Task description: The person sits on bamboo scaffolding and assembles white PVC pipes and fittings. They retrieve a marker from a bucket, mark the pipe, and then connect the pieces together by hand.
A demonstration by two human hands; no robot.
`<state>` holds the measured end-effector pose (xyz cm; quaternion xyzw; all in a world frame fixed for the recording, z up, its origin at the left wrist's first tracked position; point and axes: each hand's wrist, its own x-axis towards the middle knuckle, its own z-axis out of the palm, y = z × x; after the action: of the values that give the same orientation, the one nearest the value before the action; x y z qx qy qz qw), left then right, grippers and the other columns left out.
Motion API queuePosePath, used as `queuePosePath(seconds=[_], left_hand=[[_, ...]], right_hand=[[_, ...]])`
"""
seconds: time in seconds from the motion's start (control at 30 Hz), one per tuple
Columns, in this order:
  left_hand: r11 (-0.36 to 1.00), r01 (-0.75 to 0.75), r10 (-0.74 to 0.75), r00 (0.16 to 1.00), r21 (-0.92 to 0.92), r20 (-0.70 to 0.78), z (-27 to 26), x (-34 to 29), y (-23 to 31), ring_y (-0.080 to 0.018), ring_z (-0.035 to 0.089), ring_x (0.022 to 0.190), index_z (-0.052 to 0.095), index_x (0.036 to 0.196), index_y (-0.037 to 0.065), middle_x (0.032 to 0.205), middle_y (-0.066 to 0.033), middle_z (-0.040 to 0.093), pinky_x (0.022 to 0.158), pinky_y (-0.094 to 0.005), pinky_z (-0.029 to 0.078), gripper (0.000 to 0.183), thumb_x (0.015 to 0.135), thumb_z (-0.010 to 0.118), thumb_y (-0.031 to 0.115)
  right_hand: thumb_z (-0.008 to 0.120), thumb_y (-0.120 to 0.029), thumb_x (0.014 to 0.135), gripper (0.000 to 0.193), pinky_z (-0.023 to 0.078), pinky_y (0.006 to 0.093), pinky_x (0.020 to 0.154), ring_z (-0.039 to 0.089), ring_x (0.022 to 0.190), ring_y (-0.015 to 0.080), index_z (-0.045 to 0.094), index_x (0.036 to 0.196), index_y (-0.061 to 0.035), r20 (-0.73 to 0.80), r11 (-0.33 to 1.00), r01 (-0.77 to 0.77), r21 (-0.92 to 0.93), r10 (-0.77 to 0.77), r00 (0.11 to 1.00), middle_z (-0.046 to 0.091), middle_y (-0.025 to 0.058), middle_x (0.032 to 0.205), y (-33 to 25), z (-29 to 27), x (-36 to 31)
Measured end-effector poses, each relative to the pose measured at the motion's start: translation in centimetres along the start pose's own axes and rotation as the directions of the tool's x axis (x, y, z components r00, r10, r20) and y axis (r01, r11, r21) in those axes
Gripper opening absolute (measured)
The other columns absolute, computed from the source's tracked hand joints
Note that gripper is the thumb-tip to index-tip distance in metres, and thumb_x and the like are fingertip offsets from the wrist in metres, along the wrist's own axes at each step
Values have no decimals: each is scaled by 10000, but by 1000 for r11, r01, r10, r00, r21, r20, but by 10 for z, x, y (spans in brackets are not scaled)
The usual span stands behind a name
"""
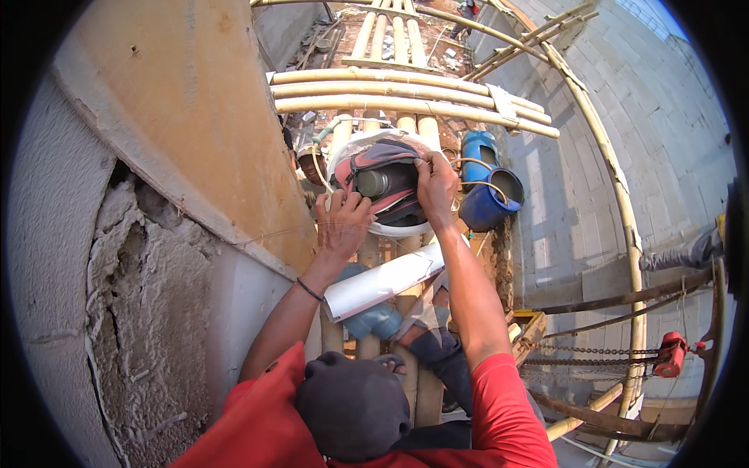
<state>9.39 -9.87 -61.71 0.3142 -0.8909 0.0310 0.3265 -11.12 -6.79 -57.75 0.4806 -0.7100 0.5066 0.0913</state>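
Observation:
A dark grey and red bag sits unzipped in the mouth of a white bucket in front of me. My right hand is closed on the right edge of its opening. My left hand has its fingers curled on the near left edge. Inside the bag lies a dark green cylinder, like a flask, with its round end toward me. A white roll of sheet material rests crosswise beneath my forearms, over blue-clad legs. A dark cloth cap shows at the bottom against my red shirt.
Bamboo poles form a platform and a cross rail ahead. Blue drums stand beyond the bucket to the right. A person is below, left of the bucket. An orange-brown panel closes the left; a red chain hoist hangs right.

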Motion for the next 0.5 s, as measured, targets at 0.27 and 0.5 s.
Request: queuePosePath(seconds=[0.27, 0.5], left_hand=[[982, 134, -120, 987, -131, 108, -8, 1, 3, -353, 295, 1413, 669, 1037, 192, 1290, -37, 535, 1121, -707, 78, 403, 704, 803, 374], [987, 128, -97, 957, -98, 275, -20, 0, -8, -312, 414, 1320, 668, 1145, 221, 1270, 17, 581, 1125, -677, 125, 478, 697, 806, 315]], right_hand=[[624, -160, 940, 182, 517, 362, 733, 679, 770, 239, 616, 1058, -23, 64, 918, -336, 211, 330, 942, 692, 132, 838, -10, 18, -13], [661, -203, 864, 210, 447, 416, 902, 554, 1151, 285, 634, 1056, -122, 431, 854, 520, -25, -460, 776, 590, 82, 1228, -29, 22, -18]])
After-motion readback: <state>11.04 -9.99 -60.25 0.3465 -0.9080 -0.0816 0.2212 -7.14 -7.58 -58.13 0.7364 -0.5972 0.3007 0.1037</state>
